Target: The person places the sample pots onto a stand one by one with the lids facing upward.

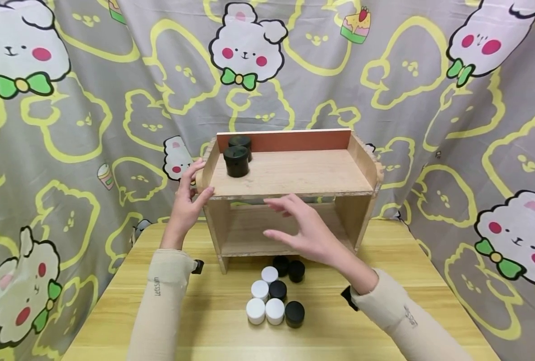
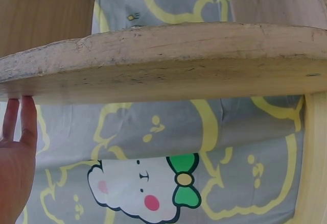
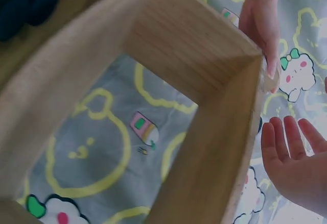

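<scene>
A small two-tier wooden shelf [image 1: 285, 175] stands on the table. At its left side my left hand [image 1: 185, 205] touches the side panel [image 2: 179, 76], thumb near the front edge and fingers extended along the outside. In the left wrist view two straight fingertips meet that panel. My right hand [image 1: 305, 228] hovers in front of the shelf, thumb and fingers spread, holding nothing; its fingers also look straight in the right wrist view. Two black round-lidded jars stand on the top board's left end, the front jar [image 1: 237, 161] partly covering the rear jar [image 1: 241, 141].
On the table [image 1: 204, 321] before the shelf, several white jars [image 1: 256, 311] and several black jars [image 1: 295, 314] stand grouped close together. The shelf's lower board [image 1: 258, 233] lies behind my right hand. A patterned curtain [image 1: 186, 100] hangs around the back and sides.
</scene>
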Available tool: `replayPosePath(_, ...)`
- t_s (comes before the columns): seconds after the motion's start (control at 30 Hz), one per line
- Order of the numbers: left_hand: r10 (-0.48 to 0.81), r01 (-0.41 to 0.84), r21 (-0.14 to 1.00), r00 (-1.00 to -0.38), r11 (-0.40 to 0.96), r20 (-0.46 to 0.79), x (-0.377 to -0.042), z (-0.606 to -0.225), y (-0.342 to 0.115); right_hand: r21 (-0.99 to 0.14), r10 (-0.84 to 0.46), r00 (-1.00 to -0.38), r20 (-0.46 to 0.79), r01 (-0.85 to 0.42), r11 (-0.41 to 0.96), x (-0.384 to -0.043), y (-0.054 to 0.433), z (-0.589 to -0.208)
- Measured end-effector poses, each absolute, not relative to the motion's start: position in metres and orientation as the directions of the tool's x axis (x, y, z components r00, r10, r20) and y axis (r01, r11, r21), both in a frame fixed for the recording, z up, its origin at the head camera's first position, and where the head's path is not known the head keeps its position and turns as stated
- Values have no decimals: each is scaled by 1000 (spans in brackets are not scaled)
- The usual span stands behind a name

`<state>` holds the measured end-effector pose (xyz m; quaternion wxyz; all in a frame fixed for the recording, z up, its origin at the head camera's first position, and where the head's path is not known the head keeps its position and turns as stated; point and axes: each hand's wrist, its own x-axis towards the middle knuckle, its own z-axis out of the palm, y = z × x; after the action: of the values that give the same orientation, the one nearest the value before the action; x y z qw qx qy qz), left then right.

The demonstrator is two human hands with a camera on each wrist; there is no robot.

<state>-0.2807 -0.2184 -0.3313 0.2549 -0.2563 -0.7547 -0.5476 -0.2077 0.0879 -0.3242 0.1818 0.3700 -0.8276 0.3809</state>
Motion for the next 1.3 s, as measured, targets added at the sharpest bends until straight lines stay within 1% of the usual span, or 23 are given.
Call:
replayPosePath(0.23, 113, 658, 703, -747, 270, 655, -280, -331, -217, -566, -519, -706, 483, -703, 430, -190, 111, -358)
replayPosePath(0.33, 112, 656, 706, -748, 266, 654, -280, -330, -216, -587, -533, -732, 423, -670, 454, -185, 122, -374)
replayPosePath(0.47, 114, 659, 703, -746, 266, 656, -280, -330, -217, -596, -543, -753, 372, -642, 483, -180, 132, -397)
replayPosePath(0.6, 111, 659, 703, -746, 267, 657, -280, -329, -219, -597, -567, -751, 338, -637, 487, -181, 139, -424)
replayPosePath(0.7, 110, 658, 704, -747, 267, 656, -280, -328, -219, -624, -594, -753, 283, -616, 482, -180, 144, -444)
replayPosePath(0.93, 115, 654, 707, -751, 271, 650, -281, -330, -219, -779, -643, -756, 120, -473, 411, -181, 153, -481)
replayPosePath(1.07, 110, 652, 704, -751, 282, 651, -281, -331, -220, -824, -670, -736, 95, -436, 361, -184, 155, -495)
replayPosePath(1.3, 113, 642, 714, -760, 280, 640, -280, -329, -220, -872, -700, -711, 63, -380, 308, -184, 157, -512)
